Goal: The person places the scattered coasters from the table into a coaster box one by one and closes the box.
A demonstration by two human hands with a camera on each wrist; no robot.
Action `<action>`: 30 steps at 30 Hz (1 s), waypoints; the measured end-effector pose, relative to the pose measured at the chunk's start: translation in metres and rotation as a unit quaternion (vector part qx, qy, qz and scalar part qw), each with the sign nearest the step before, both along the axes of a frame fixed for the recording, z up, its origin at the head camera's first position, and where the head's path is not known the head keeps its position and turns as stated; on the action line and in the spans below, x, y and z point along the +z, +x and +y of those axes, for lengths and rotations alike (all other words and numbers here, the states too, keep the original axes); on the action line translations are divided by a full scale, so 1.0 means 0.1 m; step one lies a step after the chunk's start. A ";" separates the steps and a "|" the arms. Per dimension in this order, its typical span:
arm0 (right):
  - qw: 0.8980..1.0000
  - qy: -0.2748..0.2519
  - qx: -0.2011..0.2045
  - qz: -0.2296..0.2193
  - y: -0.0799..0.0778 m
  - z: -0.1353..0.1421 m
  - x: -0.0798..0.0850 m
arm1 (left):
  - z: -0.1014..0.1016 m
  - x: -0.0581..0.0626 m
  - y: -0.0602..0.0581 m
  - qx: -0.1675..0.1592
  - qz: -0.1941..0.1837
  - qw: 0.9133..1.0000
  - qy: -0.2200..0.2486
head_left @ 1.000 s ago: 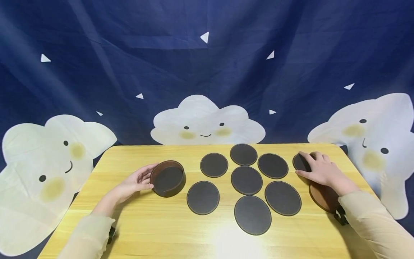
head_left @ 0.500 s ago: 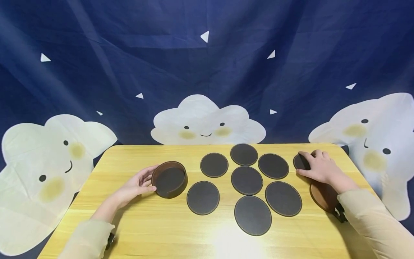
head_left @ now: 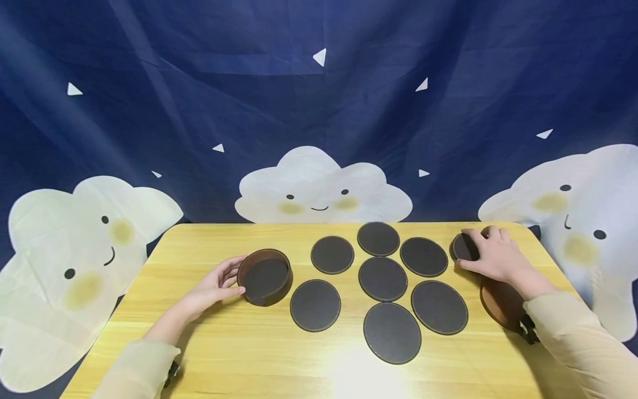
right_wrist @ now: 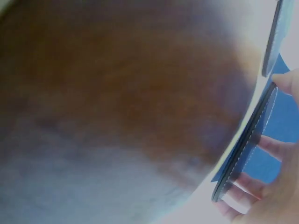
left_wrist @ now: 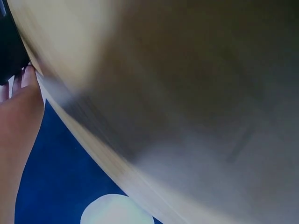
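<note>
We are gripping a black stitched coaster (head_left: pixel 463 249) by its rim with our right hand (head_left: pixel 498 259), its fingers spanning about the coaster's width: the thumb is pressing near 7 o'clock, the index finger near 11. In the right wrist view we are seeing a doubled-looking edge, so we cannot tell whether we are holding one coaster or two. With the fingers of our left hand (head_left: pixel 214 282) we are holding a round leather-look holder (head_left: pixel 261 256), the fingers curling round its 9 o'clock side, the thumb lying near 8.

To be doing this well, we judge, we should be bearing on the rim alone, lifting evenly, and bracing the holder lightly so its wall is not bending.

Farther out, the held coaster is lying towards 2 o'clock on the worktop (head_left: pixel 224 360), the holder towards 10. Seven black coasters (head_left: pixel 382 279) are lying flat between them; a brown disc (head_left: pixel 500 302) is showing at the held coaster's 5 o'clock, partly beneath our right forearm. Beyond, a cloud-printed backdrop (head_left: pixel 279 100) is hanging at 12.
</note>
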State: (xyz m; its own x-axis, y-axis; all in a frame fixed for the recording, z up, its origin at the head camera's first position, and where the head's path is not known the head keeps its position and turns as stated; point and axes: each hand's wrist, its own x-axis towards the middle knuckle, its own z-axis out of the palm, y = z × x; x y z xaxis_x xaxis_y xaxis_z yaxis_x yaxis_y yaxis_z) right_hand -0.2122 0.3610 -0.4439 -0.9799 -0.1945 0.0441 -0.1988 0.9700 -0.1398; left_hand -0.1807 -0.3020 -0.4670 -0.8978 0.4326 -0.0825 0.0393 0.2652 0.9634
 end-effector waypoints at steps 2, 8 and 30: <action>1.000 0.004 0.007 0.011 -0.01 -0.03 0.02 | 0.00 0.00 -0.01 -0.008 0.002 1.000 0.008; 0.999 0.009 0.032 0.032 -0.05 -0.17 0.07 | -0.02 0.00 -0.05 -0.040 -0.013 0.999 0.012; 0.986 0.002 0.147 0.079 -0.18 -1.31 0.49 | 0.03 -0.04 0.08 0.006 0.017 0.999 -0.039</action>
State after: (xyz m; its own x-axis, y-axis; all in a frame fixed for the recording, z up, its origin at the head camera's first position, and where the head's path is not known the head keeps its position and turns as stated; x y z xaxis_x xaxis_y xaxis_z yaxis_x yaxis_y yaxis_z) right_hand -0.2297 0.2296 -0.3948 -0.8626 -0.4687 0.1905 -0.4897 0.8681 -0.0812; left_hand -0.1729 -0.2988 -0.4713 -0.9055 0.4158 -0.0850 0.0685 0.3408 0.9376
